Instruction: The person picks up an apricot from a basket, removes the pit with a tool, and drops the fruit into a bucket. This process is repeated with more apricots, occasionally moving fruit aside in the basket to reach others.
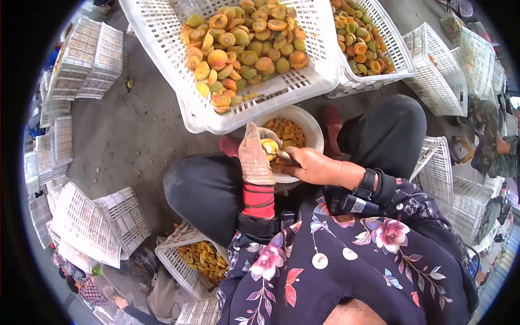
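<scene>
My left hand (255, 157), in a soiled, pale work glove, is closed around a yellow apricot (269, 147) whose pale cut side shows. Close against the fruit, my right hand (315, 167) is bare and pinches a small dark tool (288, 157); its exact kind is mostly hidden by the fingers. Both hands are over a white bucket (316, 130) between my knees. Orange-brown fruit pieces or pits (288, 131) lie inside it. Just beyond the bucket, a white crate (162, 51) holds many yellow, green and orange apricots (244, 46), several of them halved.
Another crate (403, 59) of apricots (362, 40) stands at the upper right. By my left knee is a crate (181, 268) with darker fruit pieces (203, 261). Stacked white crates (89, 59) line the left; more (433, 67) stand right. Other people (487, 130) are at the edges.
</scene>
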Motion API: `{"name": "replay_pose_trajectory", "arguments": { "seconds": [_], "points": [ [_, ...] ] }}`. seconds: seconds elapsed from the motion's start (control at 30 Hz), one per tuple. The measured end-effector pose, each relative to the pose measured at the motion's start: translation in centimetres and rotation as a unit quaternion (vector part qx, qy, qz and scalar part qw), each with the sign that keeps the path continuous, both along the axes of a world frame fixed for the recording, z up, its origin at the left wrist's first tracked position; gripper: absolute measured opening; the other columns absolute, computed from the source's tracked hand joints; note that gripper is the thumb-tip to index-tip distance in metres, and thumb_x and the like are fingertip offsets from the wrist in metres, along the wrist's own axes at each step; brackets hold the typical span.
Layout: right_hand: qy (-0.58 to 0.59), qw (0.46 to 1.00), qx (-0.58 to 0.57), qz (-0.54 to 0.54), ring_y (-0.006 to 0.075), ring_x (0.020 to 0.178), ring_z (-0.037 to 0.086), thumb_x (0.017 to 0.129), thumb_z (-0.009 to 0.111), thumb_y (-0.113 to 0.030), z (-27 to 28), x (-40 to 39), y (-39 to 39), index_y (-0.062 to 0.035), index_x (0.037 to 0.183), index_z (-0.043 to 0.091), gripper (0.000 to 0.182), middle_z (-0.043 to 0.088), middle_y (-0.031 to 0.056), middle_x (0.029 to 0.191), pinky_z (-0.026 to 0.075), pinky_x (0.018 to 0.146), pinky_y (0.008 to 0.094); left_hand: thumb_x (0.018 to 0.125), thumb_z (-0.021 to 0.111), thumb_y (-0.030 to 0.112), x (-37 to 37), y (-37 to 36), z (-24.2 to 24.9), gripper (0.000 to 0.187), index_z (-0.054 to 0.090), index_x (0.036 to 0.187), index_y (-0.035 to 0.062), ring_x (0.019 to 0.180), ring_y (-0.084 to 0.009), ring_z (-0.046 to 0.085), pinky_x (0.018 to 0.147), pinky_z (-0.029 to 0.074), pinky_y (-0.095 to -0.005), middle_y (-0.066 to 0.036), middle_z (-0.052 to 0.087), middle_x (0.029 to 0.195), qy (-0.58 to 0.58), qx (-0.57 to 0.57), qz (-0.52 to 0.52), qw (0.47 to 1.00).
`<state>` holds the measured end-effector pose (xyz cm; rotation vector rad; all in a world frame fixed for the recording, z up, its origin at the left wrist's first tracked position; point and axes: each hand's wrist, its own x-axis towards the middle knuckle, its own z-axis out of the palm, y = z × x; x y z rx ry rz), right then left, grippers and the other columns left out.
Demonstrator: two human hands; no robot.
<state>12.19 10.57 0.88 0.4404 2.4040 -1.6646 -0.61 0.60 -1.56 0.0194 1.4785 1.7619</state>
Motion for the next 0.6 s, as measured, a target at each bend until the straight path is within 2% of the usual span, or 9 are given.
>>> {"name": "replay_pose_trajectory", "arguments": {
  "seconds": [0.07, 0.17, 0.2, 0.33, 0.43, 0.47, 0.5, 0.53, 0.6],
  "points": [
    [0.032, 0.998, -0.051, -0.016, 0.0444, 0.086, 0.063, 0.093, 0.062, -0.027, 0.1, -0.1, 0.2, 0.0028, 0.108, 0.054, 0.034, 0.065, 0.0266, 0.088, 0.050, 0.075, 0.0452, 0.104, 0.038, 0.047, 0.1, 0.1, 1.0, 0.055, 0.059, 0.081, 0.0020, 0.057, -0.0166, 0.059, 0.055, 0.049, -0.0286, -0.010, 0.062, 0.066, 0.040, 0.008, 0.011, 0.999],
    [0.063, 0.996, -0.057, -0.037, 0.0439, 0.087, 0.063, 0.092, 0.062, -0.025, 1.0, 0.1, 0.6, 0.0029, 0.107, 0.054, 0.033, 0.065, 0.0264, 0.089, 0.050, 0.076, 0.0440, 0.103, 0.039, 0.050, 0.4, 0.3, 2.0, 0.055, 0.058, 0.086, 0.0019, 0.062, -0.0200, 0.061, 0.059, 0.052, -0.0306, -0.012, 0.063, 0.074, -0.034, 0.099, 0.042, 0.994],
    [0.090, 0.995, 0.003, -0.039, 0.0435, 0.080, 0.064, 0.092, 0.062, -0.026, 0.7, 0.1, 0.3, 0.0023, 0.104, 0.054, 0.032, 0.064, 0.0253, 0.081, 0.050, 0.070, 0.0457, 0.102, 0.039, 0.051, 0.5, 0.4, 2.5, 0.055, 0.058, 0.087, 0.0022, 0.063, -0.0210, 0.062, 0.060, 0.052, -0.0315, -0.012, 0.064, 0.077, -0.089, 0.130, 0.069, 0.985],
    [0.059, 0.980, 0.189, -0.003, 0.0390, 0.057, 0.062, 0.092, 0.061, -0.028, 1.4, 0.4, -0.4, -0.0015, 0.100, 0.054, 0.028, 0.059, 0.0226, 0.064, 0.047, 0.050, 0.0469, 0.101, 0.043, 0.052, 0.3, 0.0, 2.1, 0.056, 0.056, 0.080, 0.0018, 0.060, -0.0206, 0.060, 0.058, 0.051, -0.0316, -0.012, 0.061, 0.070, -0.013, 0.075, 0.035, 0.996],
    [0.128, 0.990, 0.046, -0.033, 0.0403, 0.062, 0.063, 0.092, 0.059, -0.027, 1.0, -0.2, -0.6, -0.0009, 0.106, 0.054, 0.030, 0.062, 0.0239, 0.069, 0.049, 0.053, 0.0460, 0.102, 0.044, 0.049, 0.1, -0.2, 3.1, 0.054, 0.057, 0.078, 0.0016, 0.056, -0.0183, 0.059, 0.054, 0.049, -0.0290, -0.011, 0.060, 0.068, 0.020, 0.045, 0.032, 0.998],
    [-0.032, 0.994, -0.105, -0.012, 0.0413, 0.069, 0.065, 0.092, 0.059, -0.026, 3.3, -0.6, 0.3, 0.0000, 0.108, 0.054, 0.031, 0.063, 0.0248, 0.075, 0.050, 0.060, 0.0460, 0.102, 0.044, 0.047, 0.0, -0.2, 3.4, 0.053, 0.057, 0.078, 0.0014, 0.055, -0.0178, 0.058, 0.053, 0.048, -0.0284, -0.011, 0.060, 0.068, 0.039, 0.033, 0.025, 0.998],
    [-0.191, 0.949, -0.251, 0.009, 0.0423, 0.075, 0.066, 0.092, 0.059, -0.025, 4.5, -0.8, 0.8, 0.0008, 0.111, 0.054, 0.033, 0.065, 0.0258, 0.081, 0.052, 0.066, 0.0460, 0.102, 0.044, 0.046, 0.1, -0.1, 3.6, 0.052, 0.058, 0.079, 0.0013, 0.054, -0.0168, 0.058, 0.053, 0.048, -0.0281, -0.010, 0.060, 0.067, 0.042, 0.042, 0.029, 0.998],
    [-0.189, 0.950, -0.250, 0.008, 0.0423, 0.075, 0.066, 0.092, 0.059, -0.025, 4.0, -0.7, 0.6, 0.0008, 0.111, 0.054, 0.033, 0.065, 0.0258, 0.081, 0.052, 0.066, 0.0460, 0.102, 0.044, 0.046, 0.0, -0.1, 3.4, 0.052, 0.058, 0.079, 0.0013, 0.054, -0.0168, 0.058, 0.053, 0.048, -0.0281, -0.010, 0.060, 0.067, 0.044, 0.043, 0.028, 0.998],
    [0.034, 0.993, -0.109, 0.004, 0.0390, 0.083, 0.067, 0.091, 0.060, -0.024, 1.8, -0.3, -0.3, 0.0023, 0.112, 0.053, 0.035, 0.068, 0.0241, 0.088, 0.051, 0.075, 0.0443, 0.102, 0.044, 0.045, -0.1, -0.3, 2.7, 0.052, 0.058, 0.078, 0.0016, 0.053, -0.0168, 0.057, 0.052, 0.047, -0.0282, -0.009, 0.061, 0.066, 0.026, 0.047, 0.016, 0.998]
  ]
}}
